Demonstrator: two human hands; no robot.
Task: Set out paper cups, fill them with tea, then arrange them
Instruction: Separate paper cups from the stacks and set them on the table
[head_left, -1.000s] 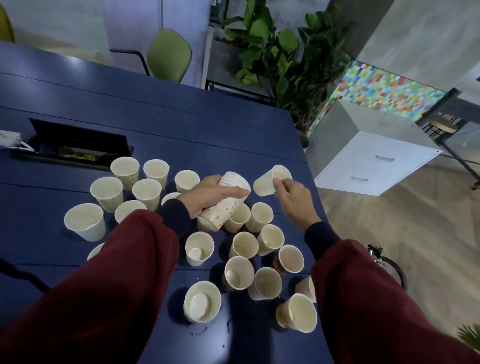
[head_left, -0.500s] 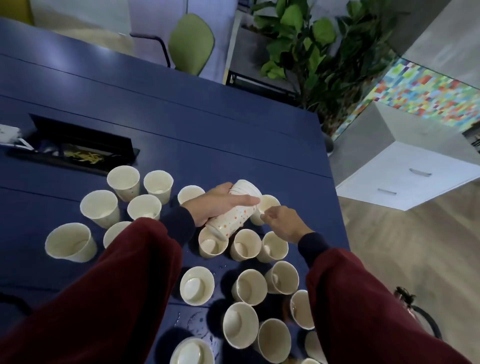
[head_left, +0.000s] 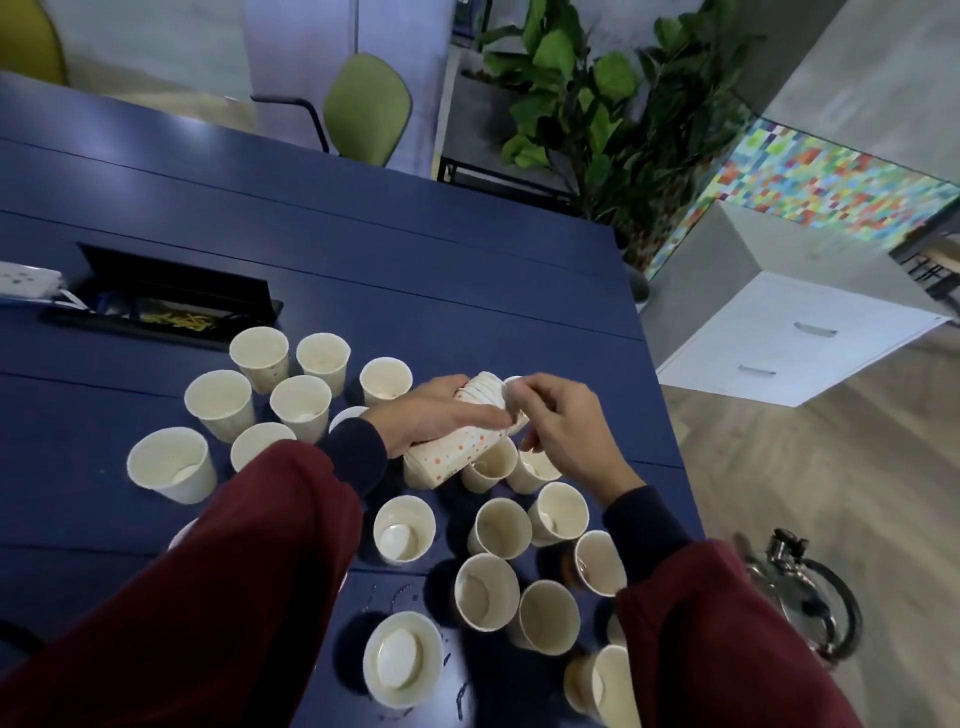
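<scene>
Paper cups (head_left: 404, 529) stand upright, mouths open, clustered on the near part of the blue table (head_left: 467, 270). Left hand (head_left: 441, 418) grips a tilted, dotted stack of cups (head_left: 452, 457) just above them. Right hand (head_left: 563, 434), fingers curled, pinches the rim at the stack's open end.

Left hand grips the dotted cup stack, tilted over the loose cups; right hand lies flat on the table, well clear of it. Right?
Not quite. The left hand does grip the dotted cup stack, tilted over the loose cups, but the right hand is not flat on the table: its curled fingers are at the stack's rim end, grip unclear. The head view shows it.
</scene>
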